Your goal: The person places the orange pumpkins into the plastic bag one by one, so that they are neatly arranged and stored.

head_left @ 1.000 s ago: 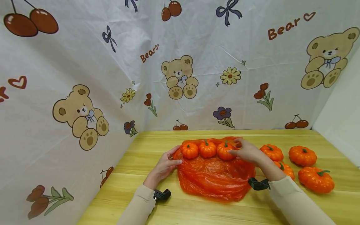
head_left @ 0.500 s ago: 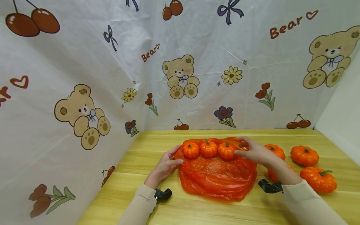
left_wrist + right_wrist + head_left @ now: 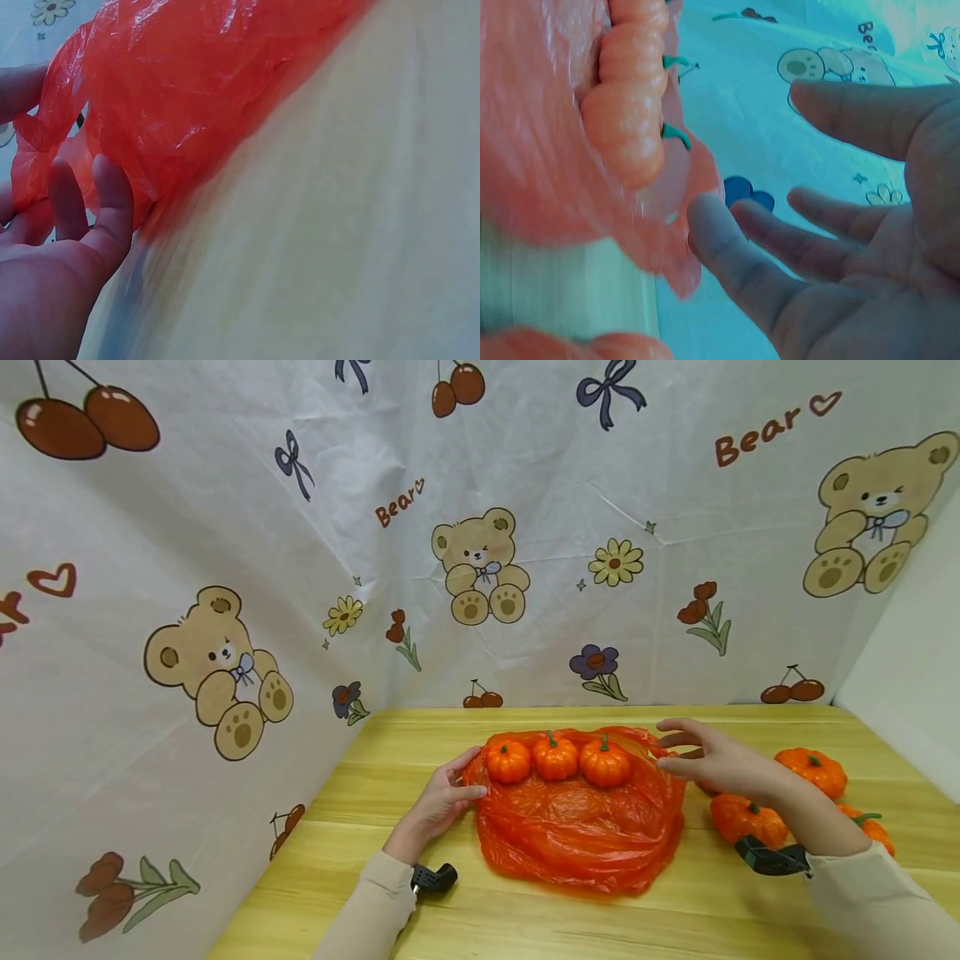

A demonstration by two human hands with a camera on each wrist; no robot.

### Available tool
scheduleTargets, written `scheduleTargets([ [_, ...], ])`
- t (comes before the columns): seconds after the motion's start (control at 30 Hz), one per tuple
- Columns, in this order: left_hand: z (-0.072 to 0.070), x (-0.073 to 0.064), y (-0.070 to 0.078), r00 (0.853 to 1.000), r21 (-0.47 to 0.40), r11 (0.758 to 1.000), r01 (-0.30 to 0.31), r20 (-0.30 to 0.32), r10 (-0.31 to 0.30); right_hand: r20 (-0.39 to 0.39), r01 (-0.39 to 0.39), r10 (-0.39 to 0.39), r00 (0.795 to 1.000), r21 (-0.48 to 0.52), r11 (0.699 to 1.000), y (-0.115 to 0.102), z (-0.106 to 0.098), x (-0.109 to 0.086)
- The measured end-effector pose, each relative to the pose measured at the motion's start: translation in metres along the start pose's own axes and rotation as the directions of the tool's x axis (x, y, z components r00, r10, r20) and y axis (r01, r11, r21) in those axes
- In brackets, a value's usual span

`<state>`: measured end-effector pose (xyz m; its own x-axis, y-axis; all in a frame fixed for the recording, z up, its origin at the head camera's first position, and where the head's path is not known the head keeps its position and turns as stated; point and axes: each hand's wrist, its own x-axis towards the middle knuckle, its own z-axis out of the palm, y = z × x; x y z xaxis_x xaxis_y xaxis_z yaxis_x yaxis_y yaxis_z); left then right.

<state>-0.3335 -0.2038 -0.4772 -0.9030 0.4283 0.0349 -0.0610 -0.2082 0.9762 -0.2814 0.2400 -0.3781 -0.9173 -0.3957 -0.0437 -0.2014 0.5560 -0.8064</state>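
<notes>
A red plastic bag [image 3: 577, 847] lies spread on the wooden table, its mouth toward the back. Three small orange toy pumpkins sit in a row at that mouth: a left pumpkin [image 3: 508, 762], a middle pumpkin [image 3: 556, 758] and a right pumpkin [image 3: 604, 765]. My left hand [image 3: 441, 797] holds the bag's left edge, thumb in front and fingers behind; the left wrist view shows the film [image 3: 172, 97] between them. At the bag's right edge my right hand [image 3: 840, 270] has spread fingers and holds nothing, apart from the pumpkins.
Several more pumpkins are at the right: a back one [image 3: 812, 772], a near one [image 3: 747, 820] and one partly behind the right forearm [image 3: 870, 831]. A bear-print cloth [image 3: 540, 610] hangs behind the table [image 3: 525, 935]. Each wrist carries a black device.
My right hand has come away from the right pumpkin, moving right past the bag's edge with its fingers spread. The left hand and the pumpkins in the row have stayed put.
</notes>
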Motion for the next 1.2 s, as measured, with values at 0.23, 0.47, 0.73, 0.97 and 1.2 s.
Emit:
scheduleTargets([
  [0.23,-0.001,0.0,0.0,1.0,0.01,1.0,0.002,-0.001,-0.002,-0.011,0.021,-0.021,1.0,-0.053,0.998,0.009,-0.012,-0.01],
  [0.47,0.0,0.0,-0.001,1.0,0.004,1.0,0.004,-0.016,-0.004,-0.009,0.027,-0.027,1.0,-0.054,0.998,0.018,-0.021,-0.025],
  [0.73,-0.002,0.001,-0.002,1.0,0.004,1.0,-0.008,-0.01,0.008,-0.029,0.05,-0.052,0.998,-0.075,0.996,0.033,-0.033,-0.04],
  [0.97,-0.002,0.002,-0.002,1.0,0.003,1.0,-0.011,0.009,0.011,-0.073,0.1,-0.107,0.992,-0.087,0.991,0.047,-0.043,-0.053],
  [1.2,-0.001,0.0,0.0,1.0,0.004,1.0,-0.005,0.004,0.005,-0.11,0.061,-0.077,0.991,-0.147,0.987,0.056,-0.054,-0.063],
])
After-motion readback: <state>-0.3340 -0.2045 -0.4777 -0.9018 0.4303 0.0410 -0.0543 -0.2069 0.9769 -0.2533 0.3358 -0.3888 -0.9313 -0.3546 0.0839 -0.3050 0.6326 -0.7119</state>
